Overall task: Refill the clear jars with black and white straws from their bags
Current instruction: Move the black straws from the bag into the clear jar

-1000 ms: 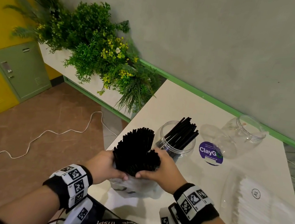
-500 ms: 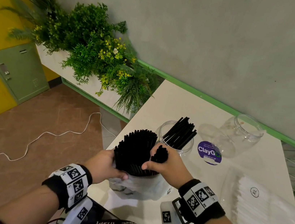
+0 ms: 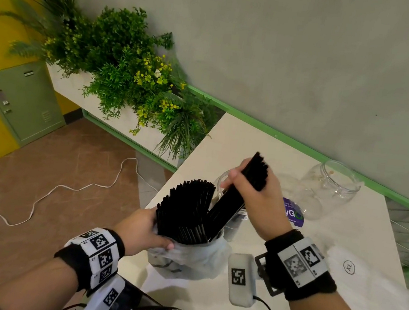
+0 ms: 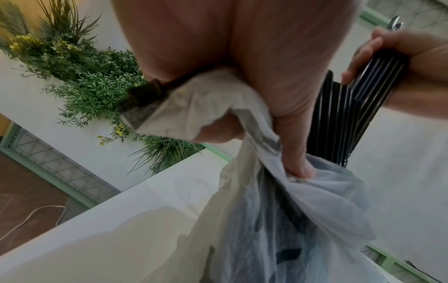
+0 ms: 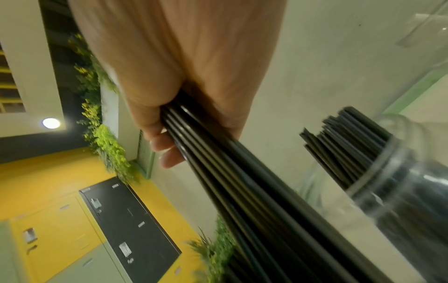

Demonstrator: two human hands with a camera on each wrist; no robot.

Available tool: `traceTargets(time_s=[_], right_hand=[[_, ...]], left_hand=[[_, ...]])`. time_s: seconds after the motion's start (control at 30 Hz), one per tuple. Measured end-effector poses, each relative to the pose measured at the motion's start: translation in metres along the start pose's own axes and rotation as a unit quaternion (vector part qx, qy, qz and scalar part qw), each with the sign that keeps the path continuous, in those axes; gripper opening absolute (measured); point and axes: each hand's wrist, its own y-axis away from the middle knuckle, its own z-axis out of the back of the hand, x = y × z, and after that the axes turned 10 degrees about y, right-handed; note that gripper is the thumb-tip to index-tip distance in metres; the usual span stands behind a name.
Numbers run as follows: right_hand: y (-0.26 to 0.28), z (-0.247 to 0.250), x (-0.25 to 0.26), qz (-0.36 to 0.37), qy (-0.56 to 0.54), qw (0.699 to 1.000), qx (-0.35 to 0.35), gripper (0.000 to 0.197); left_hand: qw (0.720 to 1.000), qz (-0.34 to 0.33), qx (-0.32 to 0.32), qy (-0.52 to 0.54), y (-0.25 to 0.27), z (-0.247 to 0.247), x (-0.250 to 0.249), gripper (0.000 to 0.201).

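My left hand (image 3: 144,229) grips the rim of a thin plastic bag (image 3: 188,260) packed with upright black straws (image 3: 185,210); the bag (image 4: 278,220) shows crumpled under my fingers (image 4: 294,153). My right hand (image 3: 253,195) grips a bundle of black straws (image 3: 234,198), lifted partly out of the bag and slanting up to the right. The bundle (image 5: 242,172) runs from my fist (image 5: 169,95). Behind the right hand stands a clear jar (image 3: 223,183) holding black straws (image 5: 351,149). An empty clear jar (image 3: 330,188) lies tilted at the back right.
A bag of white straws (image 3: 363,290) lies at the right on the white table (image 3: 226,142). A purple round sticker (image 3: 293,214) sits on the table. A planter with greenery (image 3: 120,69) stands left, with floor and a white cable (image 3: 48,193) below.
My right hand has pulled a bundle of black straws up and to the right, out of the bag's mass. The left hand keeps its hold on the bag.
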Motion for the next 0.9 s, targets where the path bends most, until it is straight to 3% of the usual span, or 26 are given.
traceTargets(time_s=[0.17, 0.43, 0.73, 0.9], right_hand=[[-0.013, 0.017, 0.025, 0.043, -0.072, 0.994, -0.068, 0.013], [-0.021, 0.031, 0.027, 0.064, -0.039, 0.987, -0.144, 0.032], [-0.034, 0.062, 0.044, 0.128, -0.051, 0.955, -0.263, 0.035], [-0.042, 0.054, 0.025, 0.103, -0.023, 0.955, -0.277, 0.036]], left_hand=[[1.0, 0.006, -0.013, 0.002, -0.002, -0.001, 0.003, 0.057], [1.0, -0.006, 0.011, 0.006, -0.001, 0.001, 0.003, 0.041], [1.0, -0.011, 0.009, 0.004, 0.003, 0.0, 0.002, 0.038], [1.0, -0.009, 0.012, -0.004, 0.003, 0.001, 0.0, 0.038]])
